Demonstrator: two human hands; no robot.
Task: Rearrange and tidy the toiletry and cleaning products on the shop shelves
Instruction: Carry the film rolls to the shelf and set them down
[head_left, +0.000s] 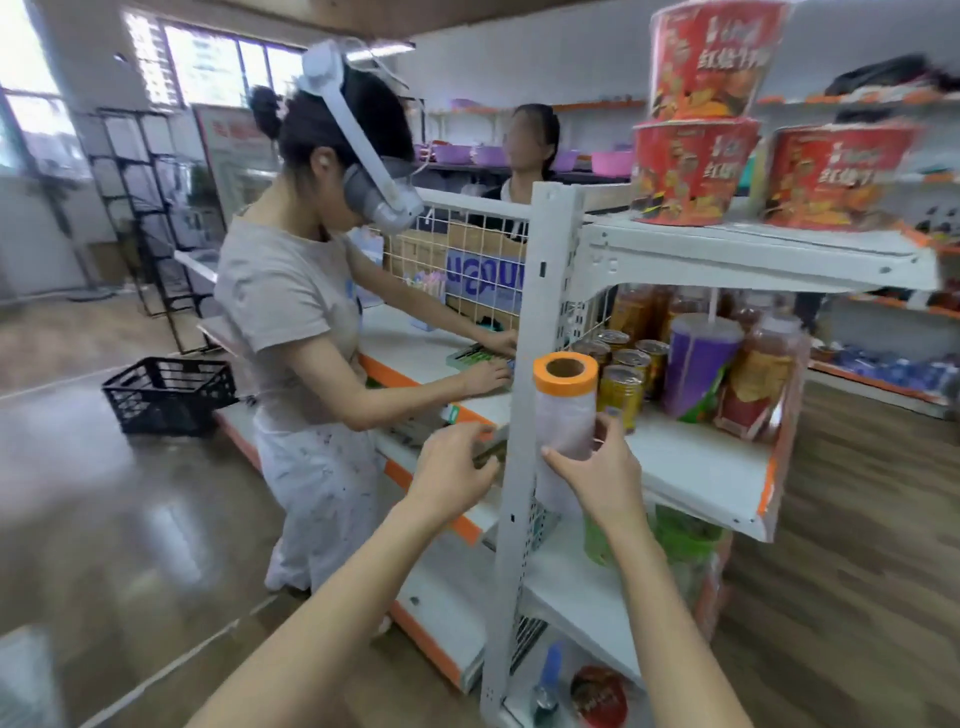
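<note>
right hand (597, 467) grip wrapped round low part of roll (565, 410), standing up tall, orange end on top, by shelf post (524, 415). left hand (452, 467) loose, fingers apart, near roll. middle shelf (685, 462) just behind roll.

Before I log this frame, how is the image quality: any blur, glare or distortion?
Head view: motion blur smears the red noodle tubs and the roll held in the right hand; the windows are blown out, with glare on the floor; wide-angle distortion bends the shelf upright.
</note>
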